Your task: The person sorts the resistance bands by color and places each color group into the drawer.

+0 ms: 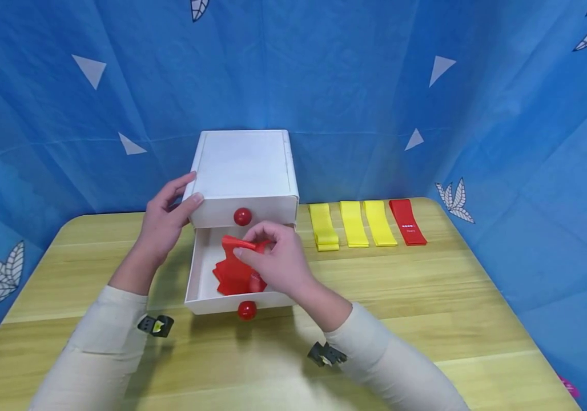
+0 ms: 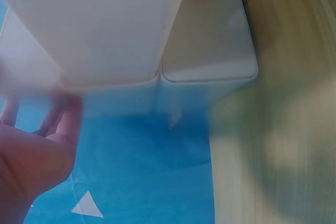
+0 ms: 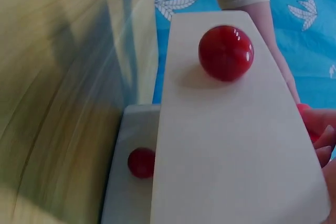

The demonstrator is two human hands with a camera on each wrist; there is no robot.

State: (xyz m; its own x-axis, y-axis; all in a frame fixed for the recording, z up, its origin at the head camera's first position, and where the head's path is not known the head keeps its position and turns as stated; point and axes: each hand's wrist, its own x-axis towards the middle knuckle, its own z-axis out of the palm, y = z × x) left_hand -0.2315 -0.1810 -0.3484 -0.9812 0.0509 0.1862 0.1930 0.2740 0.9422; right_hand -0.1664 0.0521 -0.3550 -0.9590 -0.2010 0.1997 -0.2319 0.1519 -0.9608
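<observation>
A white two-drawer cabinet [image 1: 244,165] stands at the table's back edge, its lower drawer [image 1: 202,268] pulled out. My left hand [image 1: 162,220] rests against the cabinet's left side, thumb at the top's front corner; in the left wrist view, the left fingers [image 2: 65,121] lie against the white wall. Over the open drawer, my right hand [image 1: 280,257] pinches a folded red resistance band [image 1: 237,242] between thumb and fingers. More red bands [image 1: 234,277] lie in the drawer underneath, partly hidden by that hand. In the right wrist view, the drawer's front hides most of the right hand [image 3: 323,135].
Three folded yellow bands [image 1: 353,224] and one red band [image 1: 407,222] lie in a row on the wooden table [image 1: 401,297], right of the cabinet. Red knobs [image 1: 242,216] stick out from both drawer fronts. A blue curtain [image 1: 350,85] hangs behind the table.
</observation>
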